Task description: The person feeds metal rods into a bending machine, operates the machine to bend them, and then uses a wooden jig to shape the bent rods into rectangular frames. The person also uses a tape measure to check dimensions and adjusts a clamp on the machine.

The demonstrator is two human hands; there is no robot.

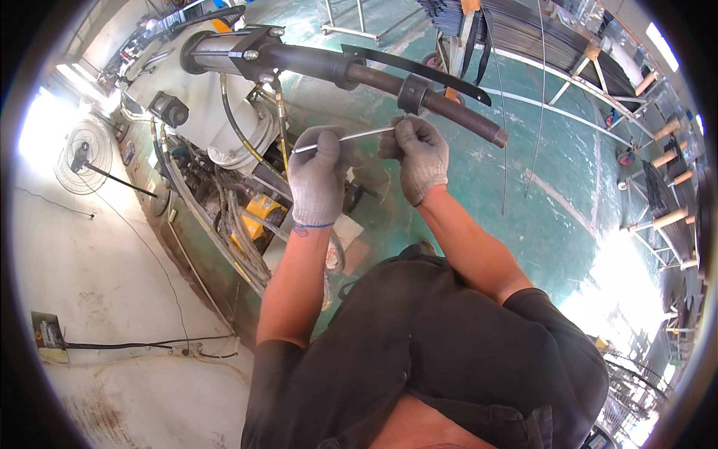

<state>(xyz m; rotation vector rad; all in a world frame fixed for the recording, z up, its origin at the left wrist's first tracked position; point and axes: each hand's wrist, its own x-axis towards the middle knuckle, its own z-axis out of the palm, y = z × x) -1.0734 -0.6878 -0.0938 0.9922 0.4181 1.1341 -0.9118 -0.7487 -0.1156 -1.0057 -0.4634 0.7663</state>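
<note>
left hand (318,176): grey knit glove, fingers curled tight around the thin metal rod (345,138), gripping near its left end; sits just below the black machine arm (374,75)
right hand (420,157): grey knit glove, closed in a pinch on the rod's right end, right under the collar (413,93) on the machine arm
thin metal rod: slim, silvery, roughly level with a slight rise to the right, spans between both hands, just under the machine arm; short tip pokes out left of the left hand
machine arm: long dark cylinder, runs from upper left down to the right, threaded end (479,123) at the right tip; flat black strip (419,71) lies along its top side
collar: dark ring clamped on the arm, directly above the right hand; whether rod touches it, cannot tell
machine body (202,112): pale housing at the left root of the arm, black hoses (232,123) looping down from it
yellow part (258,217): below the arm's left end, beside the left forearm, among hoses
fan (86,153): round grille, far left of the arm, on pale floor
floor (479,194): green painted, under and right of the arm
rod racks (523,30): bundles of dark rods, above and right of the arm's tip
person: dark shirt, bare forearms coming up from the lower edge
</note>
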